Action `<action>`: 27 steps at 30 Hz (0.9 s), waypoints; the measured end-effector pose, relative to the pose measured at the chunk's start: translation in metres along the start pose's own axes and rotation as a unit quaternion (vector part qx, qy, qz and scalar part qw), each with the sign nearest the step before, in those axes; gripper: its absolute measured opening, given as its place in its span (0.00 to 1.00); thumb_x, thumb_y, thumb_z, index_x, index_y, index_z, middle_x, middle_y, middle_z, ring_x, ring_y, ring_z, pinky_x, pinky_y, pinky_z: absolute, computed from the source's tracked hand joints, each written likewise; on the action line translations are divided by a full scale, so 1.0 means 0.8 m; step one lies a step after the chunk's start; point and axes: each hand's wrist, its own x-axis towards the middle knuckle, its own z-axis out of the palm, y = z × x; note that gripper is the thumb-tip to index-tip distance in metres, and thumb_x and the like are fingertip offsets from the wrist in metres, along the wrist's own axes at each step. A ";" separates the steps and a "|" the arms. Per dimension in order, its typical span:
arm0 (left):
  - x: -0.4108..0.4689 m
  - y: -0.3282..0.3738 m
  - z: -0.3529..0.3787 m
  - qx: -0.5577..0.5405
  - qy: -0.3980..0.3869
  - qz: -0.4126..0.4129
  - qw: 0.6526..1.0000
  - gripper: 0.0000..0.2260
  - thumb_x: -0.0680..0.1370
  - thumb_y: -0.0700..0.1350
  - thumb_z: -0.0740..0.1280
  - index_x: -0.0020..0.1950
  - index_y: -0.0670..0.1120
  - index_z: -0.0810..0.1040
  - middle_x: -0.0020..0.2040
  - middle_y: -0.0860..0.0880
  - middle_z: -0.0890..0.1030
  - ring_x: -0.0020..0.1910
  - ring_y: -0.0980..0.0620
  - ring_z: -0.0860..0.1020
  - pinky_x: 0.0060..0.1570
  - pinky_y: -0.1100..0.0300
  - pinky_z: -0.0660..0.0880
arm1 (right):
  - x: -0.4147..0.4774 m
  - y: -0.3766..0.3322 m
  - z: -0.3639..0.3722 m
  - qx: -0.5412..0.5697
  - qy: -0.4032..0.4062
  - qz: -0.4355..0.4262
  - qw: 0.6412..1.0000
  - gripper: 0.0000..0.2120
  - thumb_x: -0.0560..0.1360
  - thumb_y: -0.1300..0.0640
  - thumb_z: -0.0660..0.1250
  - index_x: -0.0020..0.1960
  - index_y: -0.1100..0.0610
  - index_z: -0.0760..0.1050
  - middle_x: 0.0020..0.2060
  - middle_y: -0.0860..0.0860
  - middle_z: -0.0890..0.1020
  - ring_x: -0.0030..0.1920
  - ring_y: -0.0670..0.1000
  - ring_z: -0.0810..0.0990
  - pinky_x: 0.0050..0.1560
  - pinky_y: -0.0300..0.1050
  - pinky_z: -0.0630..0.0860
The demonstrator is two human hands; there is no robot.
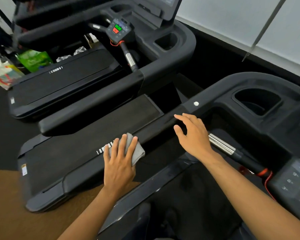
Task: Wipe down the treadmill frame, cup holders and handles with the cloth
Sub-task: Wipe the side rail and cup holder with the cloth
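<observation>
My left hand lies flat with straight fingers on a folded grey cloth, pressing it onto the near end of the treadmill's black left handrail. Further along the same rail, my right hand hovers with fingers spread and relaxed, holding nothing. Past it the rail curves into the console frame, where a deep cup holder opens. A chrome and black grip handle runs under my right wrist toward the keypad.
A second treadmill stands to the left with its own cup holder, chrome handle and control pad. Bags and clutter sit on the floor at far left. A pale wall runs behind.
</observation>
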 end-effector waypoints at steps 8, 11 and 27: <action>0.072 0.078 0.001 0.000 -0.024 -0.006 1.000 0.35 0.80 0.49 0.61 0.85 0.47 0.54 0.78 0.35 0.64 0.72 0.32 0.68 0.67 0.34 0.65 | -0.001 0.025 -0.022 -0.016 0.034 0.063 0.997 0.22 0.81 0.52 0.65 0.74 0.45 0.71 0.74 0.47 0.70 0.72 0.51 0.67 0.70 0.50 0.67; 0.099 0.107 0.005 -0.005 -0.044 0.029 0.999 0.34 0.82 0.48 0.57 0.86 0.44 0.48 0.80 0.33 0.60 0.74 0.31 0.66 0.68 0.33 0.65 | 0.002 0.034 -0.026 -0.021 0.041 0.090 0.995 0.22 0.80 0.52 0.66 0.74 0.45 0.71 0.74 0.47 0.70 0.72 0.51 0.66 0.70 0.50 0.67; 0.206 0.157 -0.009 -0.069 -0.083 0.167 0.980 0.36 0.80 0.46 0.61 0.85 0.40 0.49 0.82 0.36 0.58 0.75 0.36 0.66 0.70 0.41 0.69 | 0.049 0.033 -0.032 -0.045 0.097 0.111 0.988 0.22 0.80 0.53 0.65 0.73 0.46 0.72 0.72 0.48 0.72 0.68 0.53 0.70 0.66 0.50 0.70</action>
